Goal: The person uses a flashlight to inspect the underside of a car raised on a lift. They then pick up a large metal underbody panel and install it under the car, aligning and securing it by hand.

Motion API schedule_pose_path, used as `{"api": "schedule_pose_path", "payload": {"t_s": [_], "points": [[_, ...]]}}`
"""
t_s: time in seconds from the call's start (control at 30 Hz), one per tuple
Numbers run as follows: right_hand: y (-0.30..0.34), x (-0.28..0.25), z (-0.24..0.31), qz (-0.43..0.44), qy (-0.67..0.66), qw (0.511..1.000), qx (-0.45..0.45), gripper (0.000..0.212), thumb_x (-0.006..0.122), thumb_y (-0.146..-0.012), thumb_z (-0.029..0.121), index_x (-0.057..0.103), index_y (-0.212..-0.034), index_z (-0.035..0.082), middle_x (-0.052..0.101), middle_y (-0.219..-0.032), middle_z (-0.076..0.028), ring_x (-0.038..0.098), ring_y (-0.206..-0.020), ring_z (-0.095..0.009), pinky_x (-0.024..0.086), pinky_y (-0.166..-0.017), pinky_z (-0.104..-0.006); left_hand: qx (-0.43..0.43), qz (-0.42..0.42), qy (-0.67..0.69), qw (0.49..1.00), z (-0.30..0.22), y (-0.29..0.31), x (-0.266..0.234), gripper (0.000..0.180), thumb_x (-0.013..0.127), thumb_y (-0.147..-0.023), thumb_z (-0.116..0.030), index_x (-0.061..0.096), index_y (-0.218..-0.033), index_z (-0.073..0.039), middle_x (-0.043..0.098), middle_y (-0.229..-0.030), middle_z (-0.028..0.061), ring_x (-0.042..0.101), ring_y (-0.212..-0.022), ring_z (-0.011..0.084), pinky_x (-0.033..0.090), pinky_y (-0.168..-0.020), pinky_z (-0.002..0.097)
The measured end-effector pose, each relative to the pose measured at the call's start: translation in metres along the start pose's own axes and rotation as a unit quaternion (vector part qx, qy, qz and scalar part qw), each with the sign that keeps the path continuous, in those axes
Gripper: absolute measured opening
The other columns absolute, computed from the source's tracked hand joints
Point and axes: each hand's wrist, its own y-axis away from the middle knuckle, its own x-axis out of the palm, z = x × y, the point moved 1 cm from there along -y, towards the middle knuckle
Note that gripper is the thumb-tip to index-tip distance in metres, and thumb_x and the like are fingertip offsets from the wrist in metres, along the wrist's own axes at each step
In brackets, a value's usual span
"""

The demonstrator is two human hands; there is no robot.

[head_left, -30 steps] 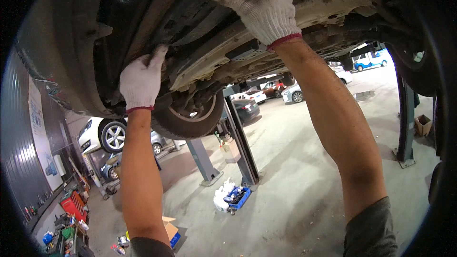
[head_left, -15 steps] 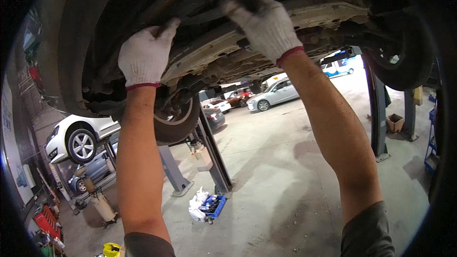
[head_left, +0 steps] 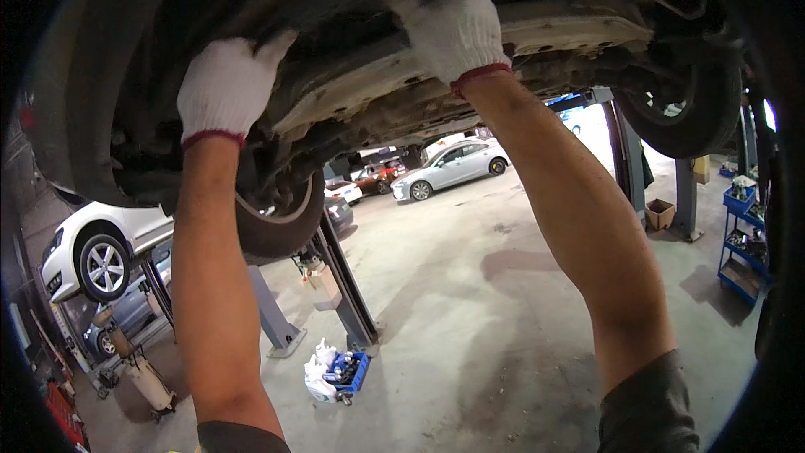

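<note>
Both my arms reach up to the dark underside [head_left: 277,0] of a raised car. My left hand [head_left: 222,88], in a white knit glove with a red cuff, is up against the dark front part of it. Its thumb sticks out to the right, while the other fingers are hidden behind the hand. My right hand [head_left: 457,29], gloved alike, is higher and farther right, in front of a pale metal crossmember [head_left: 570,32]. Its thumb points left, and its fingertips are smeared by motion and lost in shadow. No tool shows in either hand.
Wheels hang at the left [head_left: 289,231] and right [head_left: 700,117]. Grey lift posts [head_left: 344,285] stand below. On the floor are a blue crate [head_left: 360,373] and a white bag [head_left: 317,373]. A blue tool cart [head_left: 742,243] is far right; a white car [head_left: 130,231] is raised at left.
The whole scene has shifted left in the picture, bringing the blue cart more into view. Both hands stay up at the underside, and the right hand's fingers are blurred in both frames.
</note>
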Motion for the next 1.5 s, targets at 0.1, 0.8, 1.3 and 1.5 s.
{"api": "schedule_pose_path", "payload": {"t_s": [0.1, 0.8, 1.3, 1.5], "points": [[0.014, 0.015, 0.033, 0.092, -0.039, 0.987, 0.129, 0.055, 0.061, -0.094, 0.059, 0.076, -0.109, 0.008, 0.074, -0.103, -0.019, 0.07, -0.099, -0.038, 0.057, -0.088, -0.0446, -0.022, 0.005, 0.008, 1.0, -0.001, 0.005, 0.001, 0.067, 0.053, -0.095, -0.065, 0.075, -0.092, -0.002, 0.07, -0.089, 0.0251, 0.068, -0.089, 0.0433, 0.054, -0.08, 0.048], [0.024, 0.077, 0.035, 0.04, -0.198, 0.977, 0.064, 0.042, 0.07, -0.098, 0.041, 0.071, -0.114, 0.003, 0.075, -0.105, -0.007, 0.065, -0.092, -0.015, 0.052, -0.084, -0.033, 0.009, -0.183, 0.209, 0.961, 0.047, 0.051, 0.059, 0.042, 0.062, -0.093, -0.052, 0.078, -0.095, -0.013, 0.074, -0.086, 0.0145, 0.073, -0.085, 0.0354, 0.058, -0.073, 0.046], [0.027, 0.065, 0.046, 0.03, -0.155, 0.973, 0.168, 0.057, 0.067, -0.096, 0.051, 0.068, -0.124, 0.001, 0.072, -0.104, -0.009, 0.064, -0.095, -0.015, 0.05, -0.084, -0.0338, -0.138, -0.229, 0.458, 0.848, 0.122, 0.051, 0.08, 0.057, 0.087, -0.08, -0.042, 0.068, -0.107, 0.003, 0.075, -0.102, 0.0178, 0.072, -0.091, 0.031, 0.056, -0.085, 0.037], [0.03, 0.063, 0.059, 0.077, -0.157, 0.964, 0.199, 0.049, 0.064, -0.1, 0.043, 0.065, -0.128, 0.002, 0.071, -0.108, -0.01, 0.066, -0.104, -0.018, 0.052, -0.09, -0.0313, -0.129, -0.275, 0.378, 0.874, 0.107, 0.051, 0.076, 0.055, 0.085, -0.082, -0.044, 0.068, -0.105, 0.003, 0.076, -0.097, 0.0169, 0.073, -0.085, 0.0311, 0.058, -0.081, 0.039]]}}
